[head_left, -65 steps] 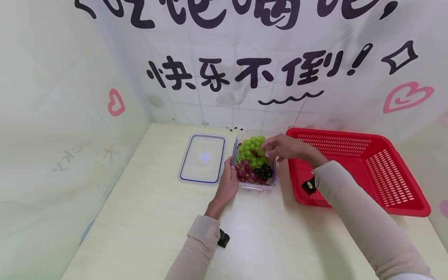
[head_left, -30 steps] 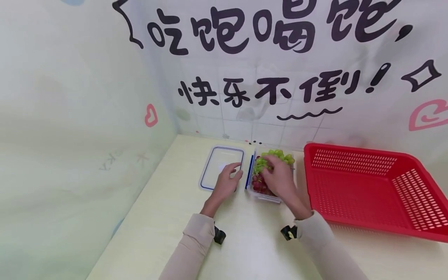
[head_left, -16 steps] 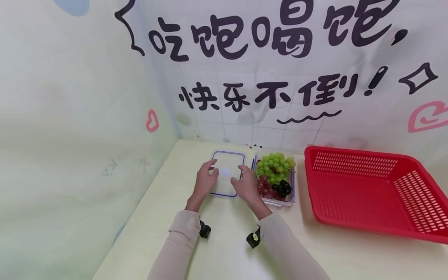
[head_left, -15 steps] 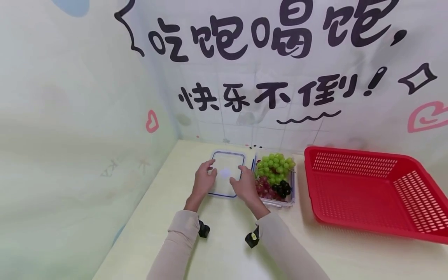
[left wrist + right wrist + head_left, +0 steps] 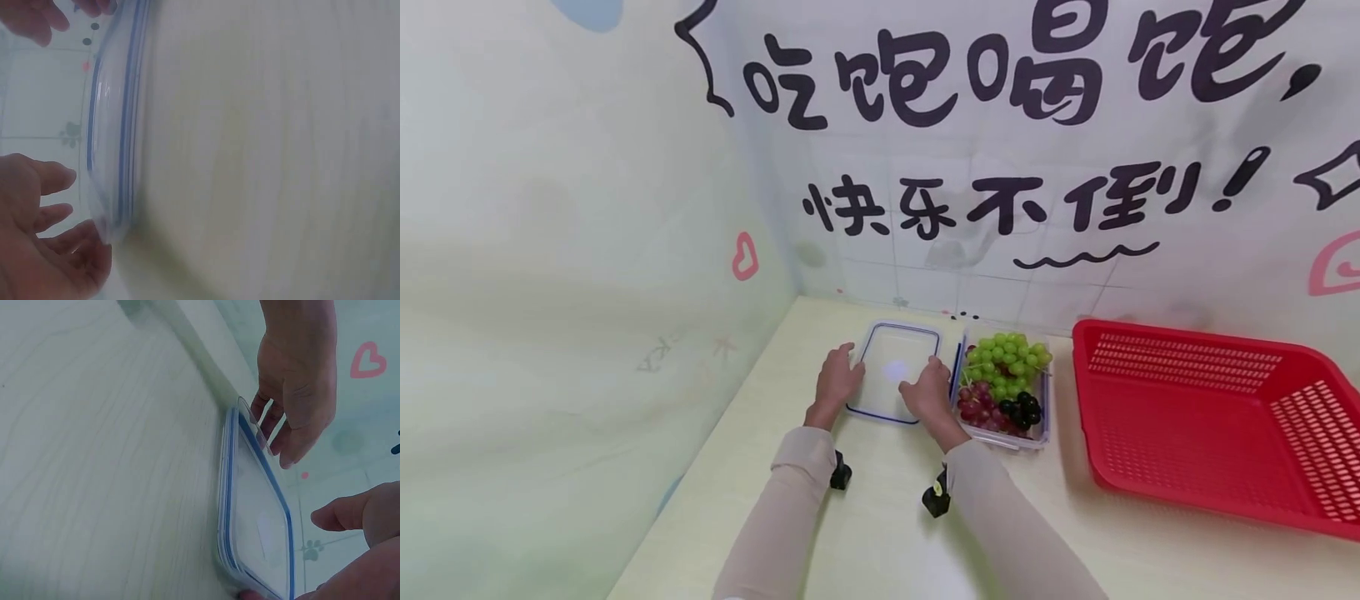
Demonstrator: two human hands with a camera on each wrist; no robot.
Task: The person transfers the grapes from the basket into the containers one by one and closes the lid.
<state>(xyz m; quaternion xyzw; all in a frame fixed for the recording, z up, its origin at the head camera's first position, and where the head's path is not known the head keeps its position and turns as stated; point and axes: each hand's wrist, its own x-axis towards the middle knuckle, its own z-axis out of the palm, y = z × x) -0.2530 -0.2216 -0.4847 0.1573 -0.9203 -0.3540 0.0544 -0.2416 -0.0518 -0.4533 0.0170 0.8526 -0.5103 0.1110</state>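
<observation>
A clear rectangular lid with a blue seal lies on the table, left of a clear food container in the head view. Green grapes, red grapes and black grapes fill the container. My left hand is at the lid's left edge; in the left wrist view its fingers touch that edge, with the thumb apart above. Over the right edge is my right hand, its thumb off the lid in the right wrist view. Its other fingers are partly hidden there.
A red perforated plastic basket stands right of the container on the pale table. Behind the table rises a printed wall covering, with another along the left side.
My right hand has left the grapes and moved left to the lid. My left hand has gone from the container to the lid's left edge. Both hands have since come closer to the lid.
</observation>
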